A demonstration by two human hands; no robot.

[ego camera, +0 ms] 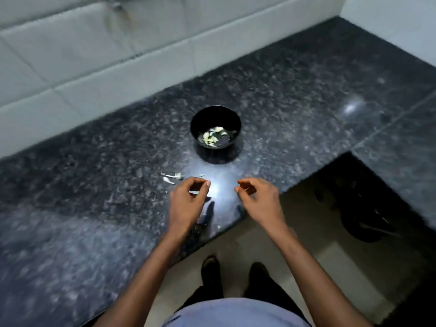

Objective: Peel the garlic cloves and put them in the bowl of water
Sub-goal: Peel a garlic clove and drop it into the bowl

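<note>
Garlic skins (171, 177): pale scraps on the dark speckled table (94, 190), just beyond and left of the left hand.
Left hand (186, 201): above the table edge, fingers curled; whether it pinches anything cannot be told.
Bowl (215, 127): black, holding water with peeled garlic cloves (213, 136); well beyond both hands, between them.
Right hand (257, 199): apart from the left hand, fingers curled inward; any small piece held cannot be made out through blur.
</note>
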